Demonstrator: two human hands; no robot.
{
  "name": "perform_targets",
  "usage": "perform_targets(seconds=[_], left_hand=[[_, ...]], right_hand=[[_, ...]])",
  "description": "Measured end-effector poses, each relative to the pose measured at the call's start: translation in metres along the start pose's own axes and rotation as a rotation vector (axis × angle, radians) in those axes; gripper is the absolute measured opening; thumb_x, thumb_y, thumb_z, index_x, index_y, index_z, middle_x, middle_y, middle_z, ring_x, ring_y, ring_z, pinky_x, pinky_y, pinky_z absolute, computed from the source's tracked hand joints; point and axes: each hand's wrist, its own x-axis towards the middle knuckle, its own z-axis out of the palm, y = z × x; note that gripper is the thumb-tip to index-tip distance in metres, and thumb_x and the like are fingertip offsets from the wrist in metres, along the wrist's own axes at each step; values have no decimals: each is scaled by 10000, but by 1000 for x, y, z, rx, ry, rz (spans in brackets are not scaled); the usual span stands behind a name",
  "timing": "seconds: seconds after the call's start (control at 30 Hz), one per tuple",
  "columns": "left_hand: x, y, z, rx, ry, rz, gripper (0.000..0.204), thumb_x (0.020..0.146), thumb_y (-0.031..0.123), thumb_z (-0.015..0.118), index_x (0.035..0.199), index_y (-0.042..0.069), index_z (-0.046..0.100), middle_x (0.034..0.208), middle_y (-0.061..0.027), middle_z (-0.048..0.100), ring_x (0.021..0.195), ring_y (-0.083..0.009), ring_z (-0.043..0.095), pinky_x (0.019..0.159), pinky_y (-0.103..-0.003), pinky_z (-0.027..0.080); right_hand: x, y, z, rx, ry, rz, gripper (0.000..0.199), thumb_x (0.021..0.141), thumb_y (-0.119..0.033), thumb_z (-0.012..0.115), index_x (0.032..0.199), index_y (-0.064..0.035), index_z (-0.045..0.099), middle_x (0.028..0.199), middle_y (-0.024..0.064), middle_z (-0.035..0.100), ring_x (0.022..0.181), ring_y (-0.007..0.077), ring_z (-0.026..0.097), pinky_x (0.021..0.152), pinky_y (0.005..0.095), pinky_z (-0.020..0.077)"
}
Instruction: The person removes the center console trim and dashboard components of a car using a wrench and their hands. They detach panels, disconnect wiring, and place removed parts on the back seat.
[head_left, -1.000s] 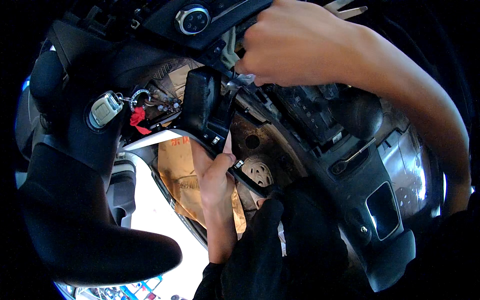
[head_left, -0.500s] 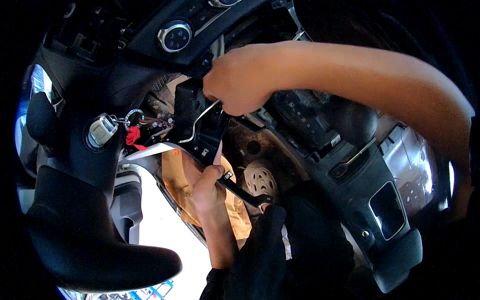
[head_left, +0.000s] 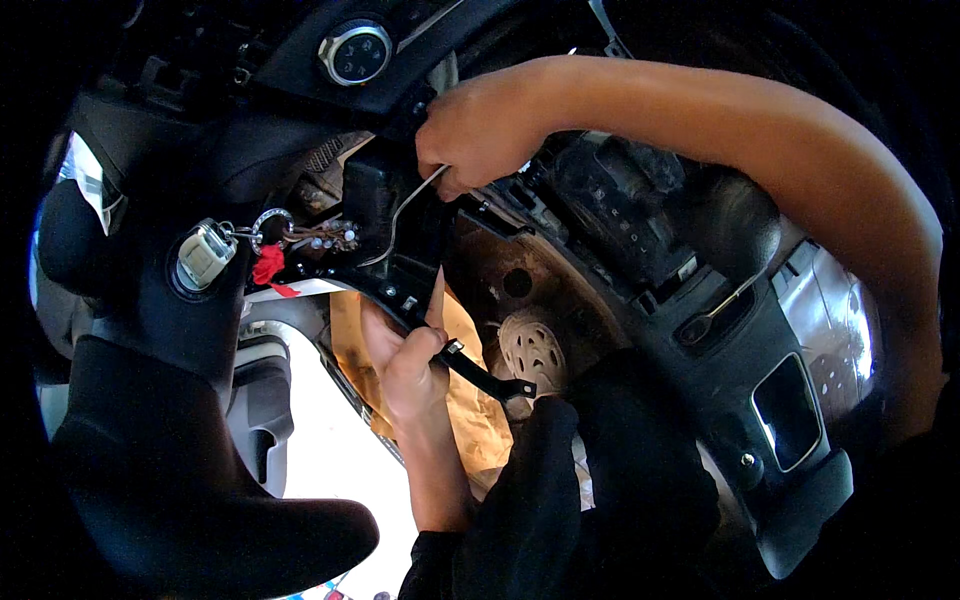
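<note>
Overhead, right hand (head_left: 480, 125) pinched on thin wire (head_left: 400, 215); left hand (head_left: 405, 355) clamped on black bracket (head_left: 480, 372).

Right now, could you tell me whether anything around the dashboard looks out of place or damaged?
Yes. The black lower trim panel hangs loose and tilted below the dashboard, held by the left hand and right hand. Behind it, bare metal lies exposed beside the stripped centre console.
</note>
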Motion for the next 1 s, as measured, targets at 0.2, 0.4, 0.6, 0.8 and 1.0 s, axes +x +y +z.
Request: perform_targets(seconds=[0.2, 0.4, 0.6, 0.8, 1.0], left_hand=[[4, -1, -5, -72, -49, -12, 850, 538, -28, 467, 1371, -139, 337, 1287, -247, 497, 1309, -366, 501, 1168, -522, 349], [5, -4, -18, -51, -66, -34, 865, 540, -57, 430, 1394, -133, 315, 1302, -274, 484, 1312, -383, 495, 1163, -526, 359], [-13, 4, 7, -40, -3, -22, 783, 592, -92, 407, 1367, -168, 321, 1304, -289, 454, 1291, -396, 515, 1122, -483, 426], [-10, 8, 12, -54, -20, 20, 808, 594, -110, 384, 1394, -175, 287, 1314, -302, 434, 1327, -394, 475, 1134, -502, 404], [-10, 6, 14, 57, 20, 27, 819, 579, -84, 392, 1389, -165, 304, 1335, -291, 466, 1308, -385, 495, 1137, -501, 407]], right_hand=[[2, -6, 5, -84, 55, -10, 331, 961, -268, 523, 965, 0, 717, 884, 207, 698, 917, 343, 670, 894, 472, 505], [-1, -10, 2, -22, 23, 42, 328, 970, -271, 514, 995, -14, 717, 911, 190, 703, 941, 336, 661, 909, 457, 509], [-4, -5, -5, -142, -41, -69, 316, 980, -281, 529, 1030, -34, 720, 935, 178, 705, 967, 338, 656, 914, 454, 514], [2, -3, 1, -14, -22, 31, 353, 987, -307, 516, 941, -17, 711, 830, 171, 703, 857, 299, 681, 813, 441, 539], [8, -13, -5, 236, -189, 124, 362, 956, -291, 516, 859, 3, 704, 637, 93, 663, 662, 235, 662, 668, 382, 529]])
